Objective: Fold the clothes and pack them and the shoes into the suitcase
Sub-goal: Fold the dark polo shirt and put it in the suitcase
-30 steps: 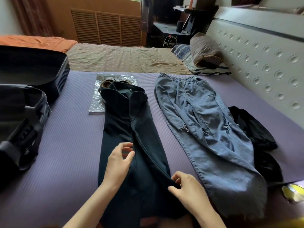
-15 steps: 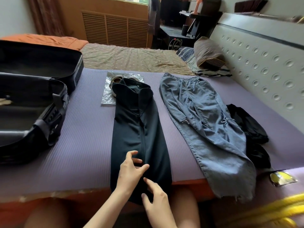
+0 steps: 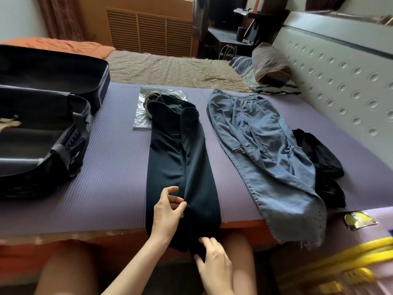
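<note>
Dark trousers (image 3: 180, 158), folded lengthwise, lie on the purple mat (image 3: 110, 167), and their hem hangs over the bed's near edge. My left hand (image 3: 168, 211) sits on their lower part, thumb and curled fingers pinching the centre fold. At the edge, my right hand (image 3: 214, 267) holds the hanging hem. Blue jeans (image 3: 265, 145) lie flat to the right, with a crumpled black garment (image 3: 319, 158) beyond them. Shoes (image 3: 152, 99) in a clear plastic bag (image 3: 140, 116) are partly under the trousers' waistband. The black suitcase (image 3: 63, 145) lies open at the left.
A padded headboard (image 3: 340, 81) runs along the right side. A pillow (image 3: 270, 62) and a tan sheet (image 3: 170, 69) lie beyond the mat. A shiny yellow packet (image 3: 359, 219) and yellow bars (image 3: 340, 262) sit at the lower right. My knees are below the bed edge.
The view has pulled back from the bed. My right hand has slid down the dark trousers to the hem over the edge. My left hand stays on the centre fold.
</note>
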